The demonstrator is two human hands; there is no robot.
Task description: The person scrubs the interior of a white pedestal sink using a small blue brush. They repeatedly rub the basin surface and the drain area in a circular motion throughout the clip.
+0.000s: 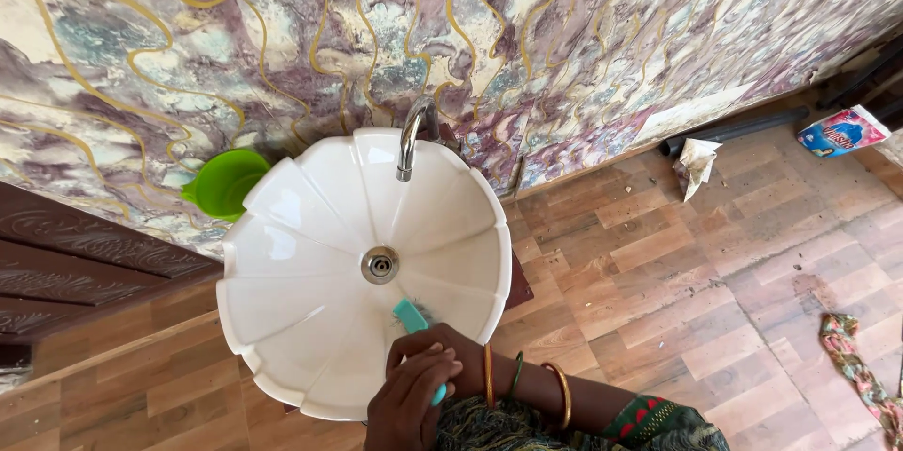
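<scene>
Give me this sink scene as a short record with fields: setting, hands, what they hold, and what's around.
setting: white petal-shaped basin against a marbled wall, wood-pattern floor
right hand: bangled, grips a teal brush on the basin's near inner wall
left hand: laid over the right, on the brush handle
fixtures: chrome tap, drain
nearby: green bowl, blue packet, crumpled paper, patterned cloth

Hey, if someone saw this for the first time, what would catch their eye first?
The white petal-shaped basin in the middle, with its chrome tap at the back. At its near rim two hands grip a teal brush, the right hand bangled. Behind swirls a purple marbled wall.
</scene>
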